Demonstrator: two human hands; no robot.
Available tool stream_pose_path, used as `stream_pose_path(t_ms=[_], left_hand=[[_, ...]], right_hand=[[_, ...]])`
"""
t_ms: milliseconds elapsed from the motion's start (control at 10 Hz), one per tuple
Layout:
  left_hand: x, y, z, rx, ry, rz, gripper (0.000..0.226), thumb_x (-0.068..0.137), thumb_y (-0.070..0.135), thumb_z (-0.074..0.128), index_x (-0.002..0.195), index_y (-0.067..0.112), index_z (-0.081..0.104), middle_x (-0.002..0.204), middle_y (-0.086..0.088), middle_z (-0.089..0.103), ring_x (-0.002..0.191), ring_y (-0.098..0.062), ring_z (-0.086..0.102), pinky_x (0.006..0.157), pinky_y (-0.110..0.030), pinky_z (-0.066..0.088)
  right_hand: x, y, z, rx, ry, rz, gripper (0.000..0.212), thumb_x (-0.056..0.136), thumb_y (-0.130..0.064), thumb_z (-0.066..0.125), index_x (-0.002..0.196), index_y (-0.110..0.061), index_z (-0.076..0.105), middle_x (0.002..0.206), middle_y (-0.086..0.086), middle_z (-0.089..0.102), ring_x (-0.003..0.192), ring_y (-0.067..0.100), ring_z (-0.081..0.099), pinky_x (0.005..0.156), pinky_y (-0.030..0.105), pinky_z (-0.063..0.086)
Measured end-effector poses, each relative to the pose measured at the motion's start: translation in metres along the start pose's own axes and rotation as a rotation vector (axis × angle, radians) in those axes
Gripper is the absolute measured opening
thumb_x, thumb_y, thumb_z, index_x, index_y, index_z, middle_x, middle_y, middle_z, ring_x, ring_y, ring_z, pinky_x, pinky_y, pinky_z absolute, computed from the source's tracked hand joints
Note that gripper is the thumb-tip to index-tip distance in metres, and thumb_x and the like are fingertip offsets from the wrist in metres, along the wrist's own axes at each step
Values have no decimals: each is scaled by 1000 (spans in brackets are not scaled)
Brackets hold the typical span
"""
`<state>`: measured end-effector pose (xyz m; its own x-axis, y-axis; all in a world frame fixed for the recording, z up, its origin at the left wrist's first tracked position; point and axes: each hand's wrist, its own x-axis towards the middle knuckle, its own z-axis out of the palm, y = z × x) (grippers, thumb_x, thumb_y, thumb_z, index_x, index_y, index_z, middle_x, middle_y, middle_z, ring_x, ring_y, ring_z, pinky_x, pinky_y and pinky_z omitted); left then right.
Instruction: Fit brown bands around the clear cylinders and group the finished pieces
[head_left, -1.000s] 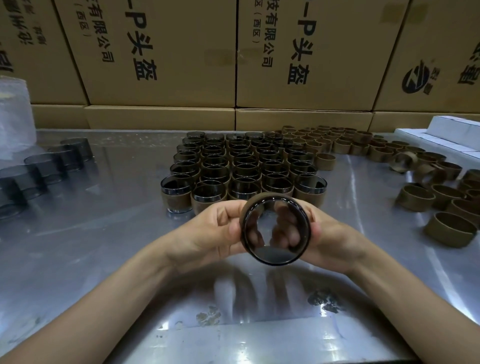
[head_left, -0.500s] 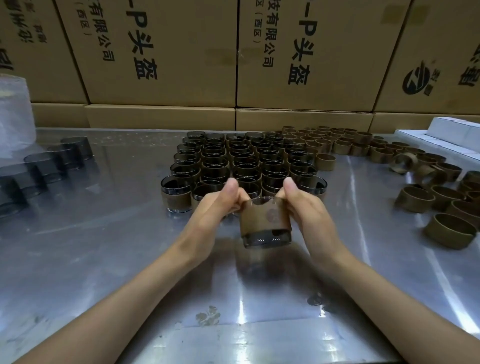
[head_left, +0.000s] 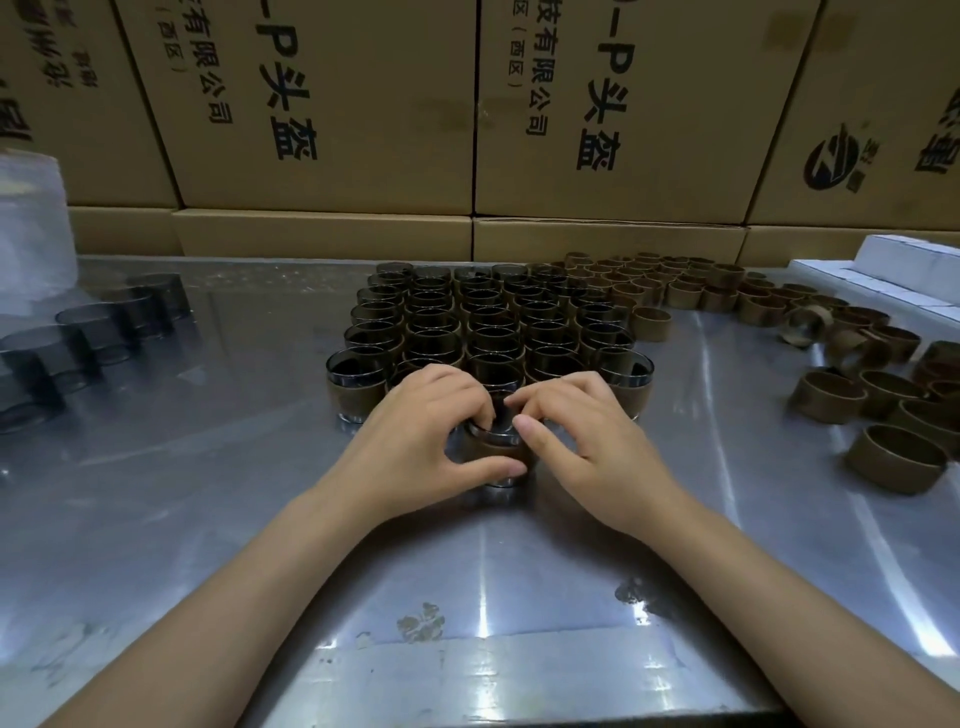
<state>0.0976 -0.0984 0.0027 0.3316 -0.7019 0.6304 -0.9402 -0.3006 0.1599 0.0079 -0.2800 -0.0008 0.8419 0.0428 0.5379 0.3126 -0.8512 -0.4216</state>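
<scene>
A clear cylinder with a brown band (head_left: 493, 451) stands upright on the metal table (head_left: 208, 519), just in front of the block of finished banded cylinders (head_left: 493, 332). My left hand (head_left: 431, 431) curls round its left side, thumb along the band and fingers on the rim. My right hand (head_left: 576, 431) grips its right side, fingertips on the rim. Most of the piece is hidden by my fingers. Loose brown bands (head_left: 893, 457) lie on the right. Bare clear cylinders (head_left: 93, 327) stand in a row on the left.
Cardboard boxes (head_left: 597, 104) form a wall behind the table. A white plastic roll (head_left: 31, 244) sits at the far left, white boxes (head_left: 909, 270) at the far right. More bands (head_left: 675, 280) spread along the back right.
Both hands turned the banded cylinder from facing me to upright, lowered it onto the table in front of the finished block, and now hold it there.
</scene>
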Motion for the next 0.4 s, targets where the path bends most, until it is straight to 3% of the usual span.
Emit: stream_pose_path(t_ms=[200,300,400], left_hand=[[1,2,2,13,-29,-28,39,78,57,63,82,18,59,94,5,61,95,-16,55,87,-39,45],[1,5,1,-35,-28,-36,40,81,56,61,90,17,63,96,6,61,97,-14,56,90,-35,43],[0,7,-3,-122,113,-101,38,90,51,49,97,17,64,98,7,62,98,-9,55,90,-25,40]], right_hand=[[1,1,3,21,-61,13,19,97,-42,42,89,-33,56,118,-28,52,119,-3,33,92,36,41],[1,3,4,34,-64,10,27,94,-51,38,95,-33,57,120,-27,52,121,-4,33,94,30,39],[3,2,3,98,43,3,34,91,-52,35,100,-30,59,115,-25,54,117,-2,39,93,19,35]])
